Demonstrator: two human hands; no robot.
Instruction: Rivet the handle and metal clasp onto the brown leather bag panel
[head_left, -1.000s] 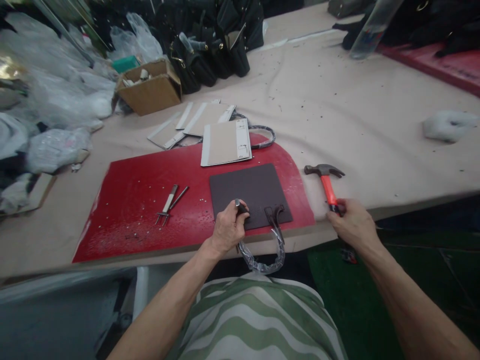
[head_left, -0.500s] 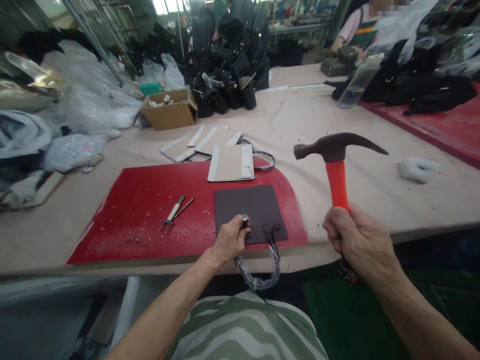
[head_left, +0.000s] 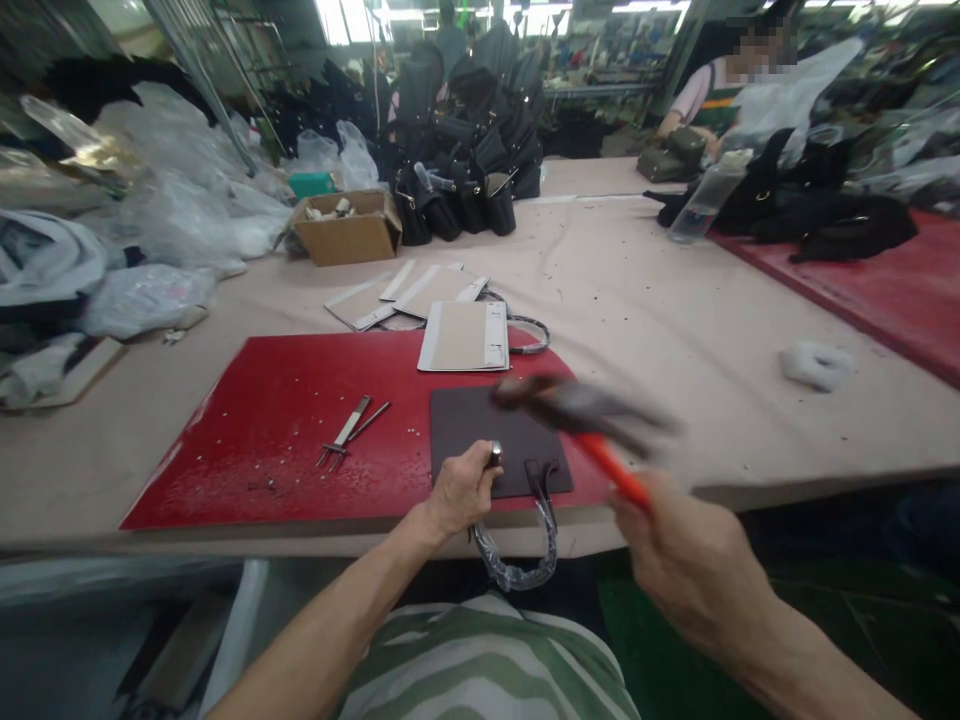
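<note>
My left hand (head_left: 463, 490) is closed around a small metal punch (head_left: 496, 453), its round top showing above the fist. It stands over a dark brown panel (head_left: 517, 425) near the panel's front edge. A plastic-wrapped handle (head_left: 517, 575) loops from that panel over the table's edge; one handle end (head_left: 541, 475) lies on the panel. My right hand (head_left: 686, 545) grips a claw hammer (head_left: 611, 468) by its orange handle. The hammer's head is blurred and hangs above the panel, just right of the punch and apart from it. The punch's lower end is hidden.
A red board (head_left: 285, 430) lies under the panel, with pronged tools (head_left: 346, 430) on it. Several light panels (head_left: 465, 338) lie behind. Farther back are a cardboard box (head_left: 349, 230) and black bags (head_left: 465, 195). A white roll (head_left: 816, 365) sits right. A co-worker (head_left: 709, 100) is beyond.
My right hand has swung the hammer down and to the left, from upright to slanting over the panel. My left hand still holds the punch in about the same place.
</note>
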